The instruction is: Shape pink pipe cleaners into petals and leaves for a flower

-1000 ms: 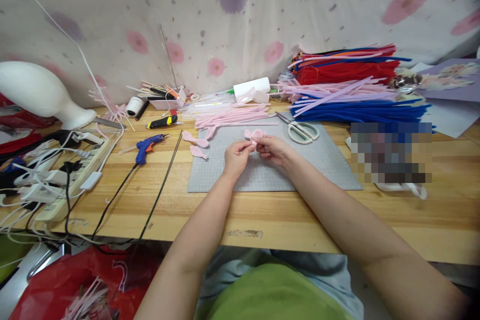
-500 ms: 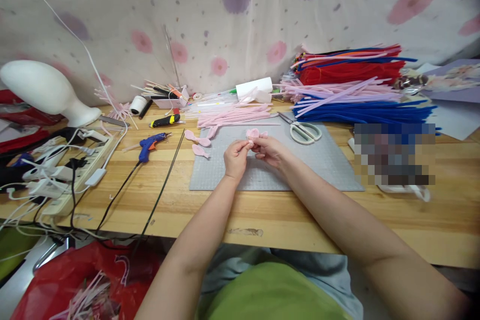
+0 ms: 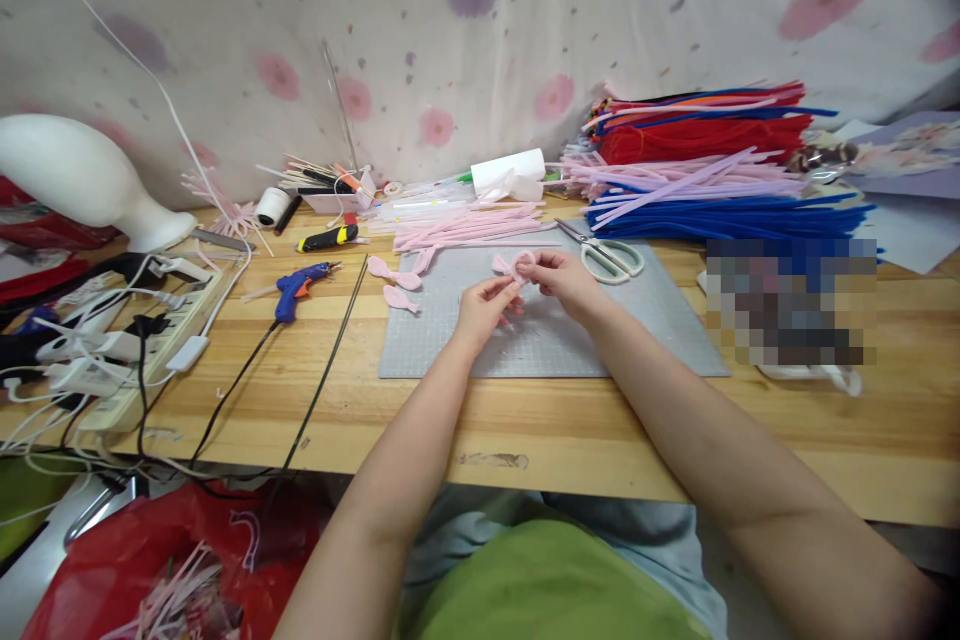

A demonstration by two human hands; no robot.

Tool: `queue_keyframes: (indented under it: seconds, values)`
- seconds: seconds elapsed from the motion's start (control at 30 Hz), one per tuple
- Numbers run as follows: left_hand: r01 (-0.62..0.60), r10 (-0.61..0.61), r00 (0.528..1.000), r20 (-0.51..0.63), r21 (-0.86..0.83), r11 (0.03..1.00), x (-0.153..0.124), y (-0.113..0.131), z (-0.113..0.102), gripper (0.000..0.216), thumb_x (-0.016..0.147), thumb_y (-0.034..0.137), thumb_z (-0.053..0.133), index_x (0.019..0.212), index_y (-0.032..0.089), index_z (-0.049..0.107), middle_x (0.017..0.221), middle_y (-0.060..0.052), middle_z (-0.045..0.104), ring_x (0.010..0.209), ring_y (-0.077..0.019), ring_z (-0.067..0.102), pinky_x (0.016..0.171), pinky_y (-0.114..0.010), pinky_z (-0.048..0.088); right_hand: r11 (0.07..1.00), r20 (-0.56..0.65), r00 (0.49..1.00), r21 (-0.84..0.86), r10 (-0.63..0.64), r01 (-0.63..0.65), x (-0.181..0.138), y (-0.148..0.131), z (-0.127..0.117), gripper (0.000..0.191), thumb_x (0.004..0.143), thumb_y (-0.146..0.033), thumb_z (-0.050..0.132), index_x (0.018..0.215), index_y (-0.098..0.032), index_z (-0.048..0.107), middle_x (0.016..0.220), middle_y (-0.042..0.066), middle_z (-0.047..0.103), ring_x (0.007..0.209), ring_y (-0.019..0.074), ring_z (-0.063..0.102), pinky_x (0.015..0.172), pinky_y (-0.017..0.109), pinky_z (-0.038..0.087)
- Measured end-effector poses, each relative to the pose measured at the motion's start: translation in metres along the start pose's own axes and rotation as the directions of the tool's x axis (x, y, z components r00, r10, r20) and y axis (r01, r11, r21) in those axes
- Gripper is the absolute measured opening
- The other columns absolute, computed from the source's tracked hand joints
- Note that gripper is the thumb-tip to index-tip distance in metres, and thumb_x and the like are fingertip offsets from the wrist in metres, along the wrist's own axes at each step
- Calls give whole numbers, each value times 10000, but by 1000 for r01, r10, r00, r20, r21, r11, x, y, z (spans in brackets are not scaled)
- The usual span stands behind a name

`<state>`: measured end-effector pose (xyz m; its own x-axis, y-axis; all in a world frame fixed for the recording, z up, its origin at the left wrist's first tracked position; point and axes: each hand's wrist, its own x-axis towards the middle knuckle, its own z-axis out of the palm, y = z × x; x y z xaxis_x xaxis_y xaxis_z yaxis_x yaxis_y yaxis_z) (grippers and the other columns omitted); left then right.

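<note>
Above the grey cutting mat (image 3: 630,330) my right hand (image 3: 564,282) pinches a small pink pipe-cleaner piece (image 3: 513,266) made of looped petals. My left hand (image 3: 482,308) is closed just below and left of it, fingertips pinched at the piece's lower end. Two finished pink loops (image 3: 396,286) lie at the mat's left edge. A bundle of straight pink pipe cleaners (image 3: 469,226) lies just behind the mat.
Scissors (image 3: 607,255) rest on the mat's far right. A blue glue gun (image 3: 298,281), its black cord, a utility knife (image 3: 327,239) and a power strip (image 3: 142,340) fill the left side. Stacked red, pink and blue pipe cleaners (image 3: 712,170) sit back right.
My right hand has lifted the pink piece a little up and to the right. My left hand has slid slightly lower, so the hands are now a bit apart.
</note>
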<state>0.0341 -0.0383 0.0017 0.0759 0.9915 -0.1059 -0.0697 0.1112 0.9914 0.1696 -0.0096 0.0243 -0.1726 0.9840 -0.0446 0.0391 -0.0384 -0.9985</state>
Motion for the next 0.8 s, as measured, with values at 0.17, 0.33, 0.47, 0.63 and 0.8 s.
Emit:
queue_keyframes:
  seconds: [0.17, 0.33, 0.47, 0.63, 0.8]
  values:
    - [68, -63, 997, 40, -122, 990, -6, 6, 2, 353, 692, 387, 623, 938, 134, 610, 705, -36, 646, 493, -94, 588, 456, -200, 432, 998, -18, 1000, 64, -17, 19, 0, 5, 7, 291, 604, -419, 646, 607, -162, 509, 549, -45, 464, 456, 46, 332, 441, 216, 226]
    - [153, -136, 987, 80, -271, 950, -8, 7, 11, 394, 685, 380, 640, 1001, 154, 575, 800, -66, 677, 620, -139, 644, 498, -211, 470, 993, -11, 1000, 119, 14, -12, -1, 5, 6, 336, 572, -450, 669, 603, -166, 492, 523, -57, 437, 445, 46, 338, 432, 209, 242]
    - [159, -168, 986, -5, -293, 943, -7, 6, 14, 234, 692, 299, 633, 852, 131, 599, 748, -62, 674, 631, -138, 644, 503, -211, 480, 999, 25, 1000, 34, 16, -17, -2, 5, 5, 320, 564, -446, 673, 635, -158, 552, 573, -32, 512, 496, 65, 407, 466, 210, 297]
    - [183, -192, 981, -13, -255, 949, -6, 6, 11, 210, 673, 314, 643, 744, 123, 590, 678, -59, 661, 613, -143, 639, 512, -224, 486, 974, 91, 989, -180, -120, 135, 0, 8, 4, 281, 652, -437, 610, 653, -157, 632, 639, 9, 594, 641, 126, 506, 570, 236, 362]
    - [185, -190, 982, 0, -220, 958, -6, 4, 12, 217, 661, 317, 656, 698, 114, 586, 638, -55, 646, 580, -137, 628, 518, -237, 489, 908, 98, 968, -337, -231, 250, 2, 11, 2, 287, 728, -423, 542, 691, -165, 662, 696, 30, 636, 682, 154, 544, 611, 252, 370]
